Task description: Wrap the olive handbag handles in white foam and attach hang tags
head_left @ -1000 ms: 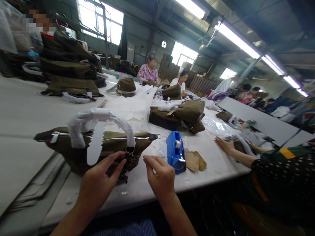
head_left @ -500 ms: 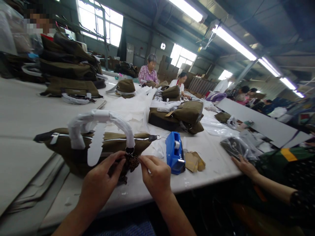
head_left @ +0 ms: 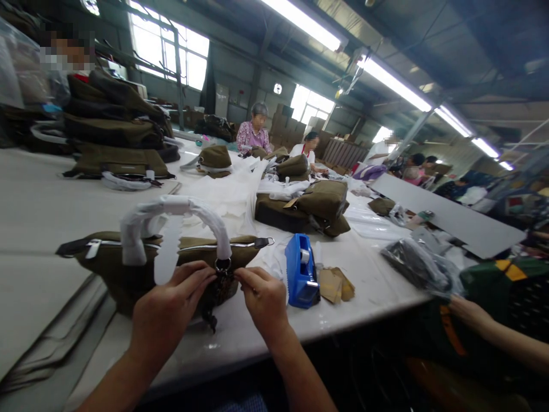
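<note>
An olive bag (head_left: 115, 274) with a silver zipper stands upright on the white table. Its handles (head_left: 197, 209) are wrapped in white, and a white toothed strip (head_left: 168, 252) hangs from them. A dark charm (head_left: 223, 286) with a tassel hangs from a ring at the handle's base. My left hand (head_left: 171, 309) pinches at the charm's left side, fingertips just below the ring. My right hand (head_left: 263, 297) has its thumb and finger pinched at the charm's right edge. What exactly lies between the fingertips is too small to tell on either side.
A blue tape dispenser (head_left: 301, 272) and brown tags (head_left: 337, 285) lie right of the bag. Olive bags (head_left: 304, 209) lie behind, with a stack (head_left: 115, 129) at the back left. At the right, another person's hand (head_left: 469, 313) holds a plastic-wrapped item (head_left: 418, 266).
Both my hands have shifted slightly up and left around the charm, and the tassel now hangs lower. The other person's hand has moved right and down, gripping the plastic.
</note>
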Tool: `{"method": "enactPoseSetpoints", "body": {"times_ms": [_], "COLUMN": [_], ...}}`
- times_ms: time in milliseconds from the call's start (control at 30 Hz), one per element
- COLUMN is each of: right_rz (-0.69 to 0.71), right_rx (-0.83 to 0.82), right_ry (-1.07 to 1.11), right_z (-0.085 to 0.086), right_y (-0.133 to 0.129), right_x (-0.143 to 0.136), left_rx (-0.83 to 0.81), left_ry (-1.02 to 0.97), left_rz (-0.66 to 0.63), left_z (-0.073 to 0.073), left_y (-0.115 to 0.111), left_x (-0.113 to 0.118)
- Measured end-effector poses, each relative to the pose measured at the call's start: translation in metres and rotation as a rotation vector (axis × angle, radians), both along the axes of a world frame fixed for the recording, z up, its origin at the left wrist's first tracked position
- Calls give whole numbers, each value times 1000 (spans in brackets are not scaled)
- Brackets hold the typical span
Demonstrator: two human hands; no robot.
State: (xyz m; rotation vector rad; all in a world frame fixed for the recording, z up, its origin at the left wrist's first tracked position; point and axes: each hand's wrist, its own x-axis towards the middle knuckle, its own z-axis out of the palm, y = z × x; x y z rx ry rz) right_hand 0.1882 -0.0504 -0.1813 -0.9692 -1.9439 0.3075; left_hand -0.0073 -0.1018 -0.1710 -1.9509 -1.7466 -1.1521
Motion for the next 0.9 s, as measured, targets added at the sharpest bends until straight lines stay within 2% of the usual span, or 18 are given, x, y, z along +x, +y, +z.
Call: {"method": "enactPoseSetpoints", "body": {"times_ms": [133, 233, 300, 400, 467, 533, 600, 700, 800, 900], "right_rz": [-21, -56, -67, -46, 41, 156, 244, 326, 350, 289], "right_rx": [-5, -3, -41, -272, -470, -591, -632, -649, -593, -513], "right_ry": [29, 124, 224, 452, 650, 841, 984, 1063, 971, 824], "right_z": [2, 5, 7, 11, 14, 15, 16, 14, 12, 11], "right_y": [-3, -9, -14, -21, -23, -23, -23, -24, -25, -27], "right_x": [9, 20, 26, 31, 32, 31, 27, 16, 6, 0], "left_rx": [-31, -28, -94, -247, -298, -295, -276, -258, -199, -130], "left_ry": [-243, -413, -578, -886, -1046, -1130, -1153, -1080, -888, -707], "left_rz": [-50, -19, -19, -97, -155, -200, -234, -260, -282, -371], "left_z": [-2, 4, 10, 16, 16, 14, 13, 16, 20, 21], "left_y": [-3, -9, -13, -16, -14, -11, -9, -9, -10, -10], "left_x": [-10, -12, -9, -2, 0, 2, 5, 10, 17, 21]}}
